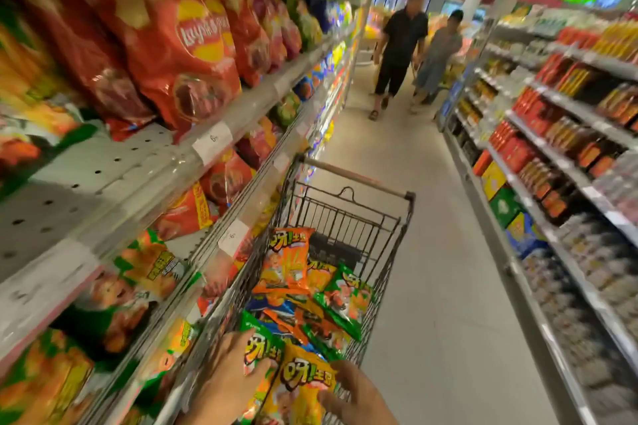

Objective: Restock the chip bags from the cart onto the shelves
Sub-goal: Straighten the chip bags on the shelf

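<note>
A wire shopping cart stands in the aisle against the left shelves, filled with orange and green chip bags. At the bottom of the view my left hand grips a green chip bag at the near end of the cart. My right hand holds a yellow-orange chip bag beside it. The left shelves carry big red chip bags on top and orange and green bags below. A bare patch of perforated shelf shows at the left.
Two people walk toward me further down the aisle, beside another cart. Shelves of bottles and boxes line the right side. Grey floor runs between the cart and the right shelves.
</note>
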`<state>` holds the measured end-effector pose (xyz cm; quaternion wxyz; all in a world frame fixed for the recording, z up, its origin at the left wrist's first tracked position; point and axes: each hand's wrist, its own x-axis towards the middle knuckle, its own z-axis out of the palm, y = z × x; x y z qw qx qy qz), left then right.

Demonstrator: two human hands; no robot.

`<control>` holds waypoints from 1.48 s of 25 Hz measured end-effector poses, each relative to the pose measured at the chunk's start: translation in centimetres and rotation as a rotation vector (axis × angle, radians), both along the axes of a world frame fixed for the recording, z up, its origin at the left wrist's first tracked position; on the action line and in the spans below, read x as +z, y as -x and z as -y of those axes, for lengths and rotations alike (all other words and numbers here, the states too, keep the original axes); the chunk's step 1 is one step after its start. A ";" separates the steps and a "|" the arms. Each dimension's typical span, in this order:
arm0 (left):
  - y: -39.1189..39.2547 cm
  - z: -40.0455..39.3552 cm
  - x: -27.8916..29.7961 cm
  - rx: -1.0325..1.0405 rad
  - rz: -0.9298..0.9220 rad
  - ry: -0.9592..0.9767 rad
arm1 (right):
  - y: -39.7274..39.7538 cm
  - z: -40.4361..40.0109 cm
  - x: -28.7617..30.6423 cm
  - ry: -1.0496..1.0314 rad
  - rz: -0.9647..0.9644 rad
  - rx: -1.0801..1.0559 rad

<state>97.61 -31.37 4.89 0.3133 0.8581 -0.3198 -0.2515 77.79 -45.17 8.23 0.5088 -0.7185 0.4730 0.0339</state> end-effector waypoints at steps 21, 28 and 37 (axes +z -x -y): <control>-17.4 29.9 -13.9 0.345 -0.269 -0.330 | -14.5 26.2 -18.3 -0.017 -0.380 -0.462; -17.9 28.7 -15.1 0.310 -0.468 -0.319 | -14.4 28.9 -18.2 -0.685 -0.163 -0.816; -15.6 26.3 -13.2 0.260 -0.606 -0.224 | -13.8 29.7 -16.2 -1.021 0.066 -0.675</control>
